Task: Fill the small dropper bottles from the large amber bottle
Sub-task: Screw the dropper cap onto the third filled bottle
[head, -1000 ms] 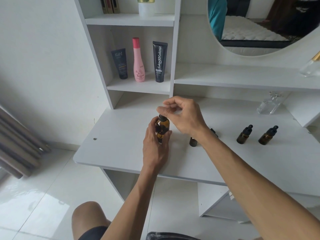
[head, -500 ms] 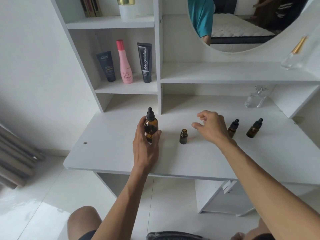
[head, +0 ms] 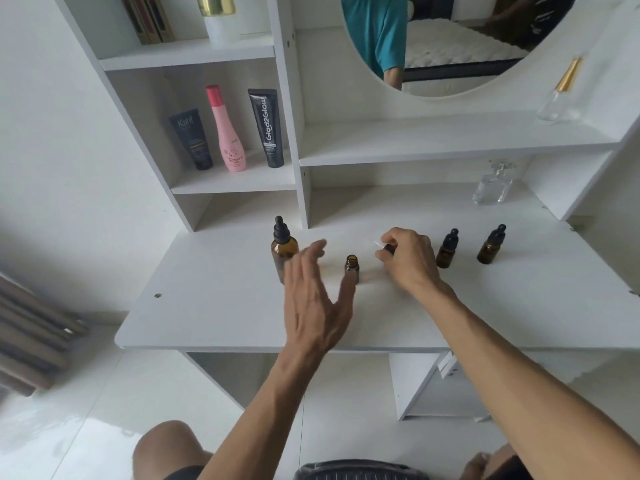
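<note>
The large amber bottle (head: pixel 283 253) stands upright on the white desk (head: pixel 214 306) with its black dropper cap on. My left hand (head: pixel 315 303) hovers just right of it, fingers spread, holding nothing. A small amber bottle (head: pixel 352 267) stands uncapped between my hands, close to my left thumb. My right hand (head: pixel 407 263) is closed on a small black dropper cap (head: pixel 389 249) whose clear pipette tip points left. Two small capped dropper bottles (head: pixel 446 249) (head: pixel 490 244) stand to the right of that hand.
A clear glass perfume bottle (head: pixel 491 187) stands at the back right of the desk. Two dark tubes (head: pixel 192 138) (head: pixel 270 128) and a pink bottle (head: pixel 227 129) fill the left shelf. Another glass bottle with a gold cap (head: pixel 561 95) sits on the shelf below the round mirror (head: pixel 450 39).
My left hand has let go of the large amber bottle and moved right toward the uncapped small bottle. My right hand has closed on the dropper cap.
</note>
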Action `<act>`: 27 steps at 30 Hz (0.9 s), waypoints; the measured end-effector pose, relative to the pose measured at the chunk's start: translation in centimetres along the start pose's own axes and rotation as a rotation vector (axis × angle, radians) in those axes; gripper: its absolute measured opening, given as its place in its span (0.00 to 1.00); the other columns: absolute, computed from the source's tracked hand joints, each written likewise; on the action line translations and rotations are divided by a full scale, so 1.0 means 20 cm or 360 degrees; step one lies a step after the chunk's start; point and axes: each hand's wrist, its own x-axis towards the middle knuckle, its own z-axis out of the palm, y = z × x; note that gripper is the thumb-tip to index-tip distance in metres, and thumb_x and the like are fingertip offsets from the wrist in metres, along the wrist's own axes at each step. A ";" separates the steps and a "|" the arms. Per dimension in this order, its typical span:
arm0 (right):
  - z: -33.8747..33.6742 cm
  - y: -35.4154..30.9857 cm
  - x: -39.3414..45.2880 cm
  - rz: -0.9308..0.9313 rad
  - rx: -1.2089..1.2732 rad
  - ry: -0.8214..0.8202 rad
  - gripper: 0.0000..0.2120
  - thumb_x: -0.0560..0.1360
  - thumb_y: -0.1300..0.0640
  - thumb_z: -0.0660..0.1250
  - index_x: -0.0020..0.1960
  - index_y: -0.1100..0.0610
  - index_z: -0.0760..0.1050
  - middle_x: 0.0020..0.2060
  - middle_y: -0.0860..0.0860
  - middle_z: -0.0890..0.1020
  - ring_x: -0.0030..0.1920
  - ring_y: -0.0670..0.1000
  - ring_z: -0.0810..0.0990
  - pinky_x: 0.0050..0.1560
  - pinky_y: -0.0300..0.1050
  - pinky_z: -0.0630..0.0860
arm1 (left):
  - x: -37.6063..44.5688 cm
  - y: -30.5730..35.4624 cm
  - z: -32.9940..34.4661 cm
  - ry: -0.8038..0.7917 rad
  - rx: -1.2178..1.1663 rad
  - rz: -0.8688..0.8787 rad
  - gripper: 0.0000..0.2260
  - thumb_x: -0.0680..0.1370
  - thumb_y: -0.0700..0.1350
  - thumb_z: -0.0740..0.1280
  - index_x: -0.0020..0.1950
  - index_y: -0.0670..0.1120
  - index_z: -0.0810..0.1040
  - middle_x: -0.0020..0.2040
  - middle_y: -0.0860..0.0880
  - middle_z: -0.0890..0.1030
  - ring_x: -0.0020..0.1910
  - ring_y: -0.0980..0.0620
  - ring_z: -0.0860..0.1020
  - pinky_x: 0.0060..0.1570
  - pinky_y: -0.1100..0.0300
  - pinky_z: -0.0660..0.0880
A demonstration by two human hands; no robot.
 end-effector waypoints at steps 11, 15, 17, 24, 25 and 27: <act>-0.36 -0.22 -0.11 -0.0390 0.0253 -0.0202 0.08 0.72 0.56 0.76 0.51 0.53 0.84 0.41 0.45 0.84 0.41 0.40 0.81 0.40 0.22 0.70 | 0.10 0.01 0.10 -0.0613 0.0112 -0.0505 0.26 0.78 0.54 0.72 0.72 0.46 0.72 0.60 0.47 0.82 0.62 0.45 0.74 0.59 0.50 0.73; -0.35 -0.23 -0.10 -0.0480 0.0127 -0.0339 0.10 0.72 0.54 0.77 0.53 0.52 0.84 0.43 0.46 0.84 0.40 0.38 0.79 0.40 0.22 0.69 | 0.10 -0.01 0.12 -0.0612 0.0152 -0.0436 0.16 0.78 0.54 0.71 0.62 0.47 0.79 0.54 0.48 0.83 0.57 0.44 0.74 0.51 0.53 0.72; -0.33 -0.24 -0.09 -0.0502 0.0084 -0.0361 0.11 0.72 0.55 0.77 0.54 0.52 0.83 0.43 0.47 0.84 0.40 0.38 0.80 0.40 0.22 0.69 | 0.09 -0.03 0.12 -0.0586 0.0153 -0.0395 0.13 0.78 0.53 0.71 0.58 0.46 0.81 0.52 0.48 0.83 0.53 0.45 0.74 0.50 0.54 0.70; -0.28 -0.29 -0.07 -0.0577 -0.0079 -0.0455 0.12 0.73 0.58 0.76 0.55 0.54 0.82 0.44 0.49 0.84 0.42 0.46 0.81 0.49 0.37 0.75 | 0.08 -0.05 0.13 -0.0567 0.0122 -0.0356 0.12 0.78 0.53 0.71 0.57 0.47 0.82 0.52 0.48 0.83 0.54 0.45 0.74 0.53 0.50 0.73; -0.27 -0.30 -0.07 -0.0579 -0.0094 -0.0470 0.12 0.73 0.59 0.76 0.56 0.54 0.82 0.45 0.50 0.84 0.44 0.47 0.81 0.50 0.39 0.76 | 0.08 -0.06 0.13 -0.0567 0.0115 -0.0362 0.12 0.78 0.53 0.71 0.57 0.47 0.82 0.53 0.48 0.83 0.54 0.45 0.74 0.52 0.50 0.73; -0.25 -0.30 -0.07 -0.0571 -0.0109 -0.0496 0.14 0.72 0.59 0.77 0.56 0.54 0.82 0.45 0.50 0.84 0.44 0.48 0.81 0.52 0.42 0.78 | 0.08 -0.05 0.13 -0.0577 0.0112 -0.0355 0.11 0.78 0.53 0.71 0.57 0.48 0.82 0.53 0.49 0.83 0.53 0.45 0.74 0.52 0.50 0.73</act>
